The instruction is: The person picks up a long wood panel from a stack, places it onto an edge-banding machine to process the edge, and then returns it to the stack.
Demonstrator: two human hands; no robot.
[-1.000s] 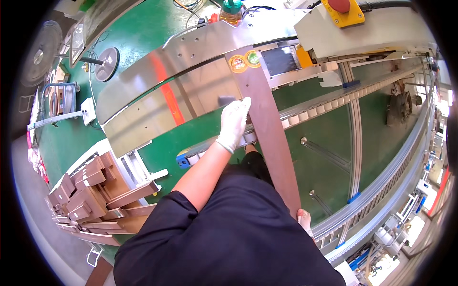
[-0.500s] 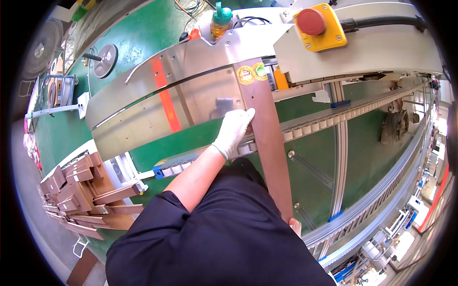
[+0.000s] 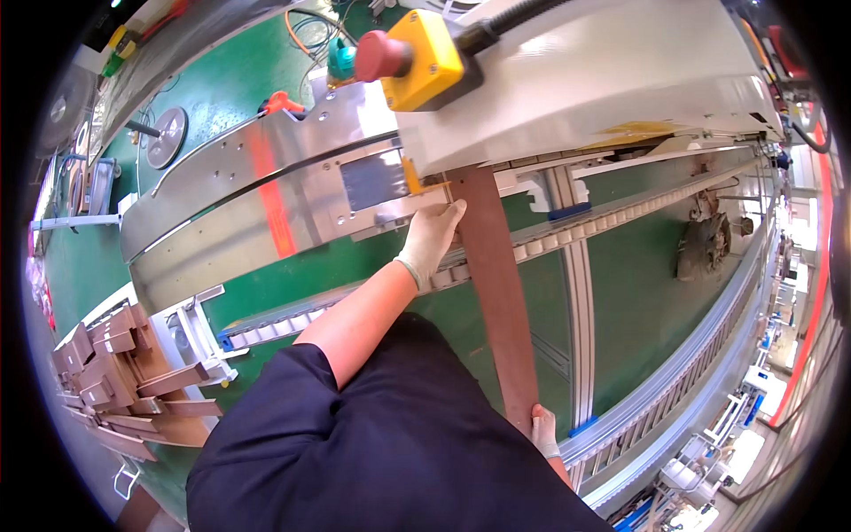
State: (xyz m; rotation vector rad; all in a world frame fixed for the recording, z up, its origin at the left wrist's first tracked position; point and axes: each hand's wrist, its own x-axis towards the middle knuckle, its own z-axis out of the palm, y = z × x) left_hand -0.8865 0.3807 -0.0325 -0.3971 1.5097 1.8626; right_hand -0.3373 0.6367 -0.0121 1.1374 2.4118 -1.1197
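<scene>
A long flat brown board (image 3: 495, 288) runs from the edge of the machine down toward my right side. Its far end passes under the machine's pale housing (image 3: 585, 97). My left hand (image 3: 432, 238), in a thin white glove, is closed on the board's left edge near that end. Lower down, my right hand (image 3: 544, 429) grips the near end at its right edge; part of the hand is behind the board. Left of the board lies the machine's steel infeed table (image 3: 301, 208), with an orange-red stripe across it.
A yellow box with a red push button (image 3: 425, 62) sits on the housing. A rail of white rollers (image 3: 585, 232) crosses beneath the board. Stacked brown boards (image 3: 133, 372) stand at lower left. An aluminium conveyor frame (image 3: 656, 412) curves along the right.
The board and both my hands have shifted right along the machine. Its far end, with round stickers showing before, is now under the housing. My view has moved right too.
</scene>
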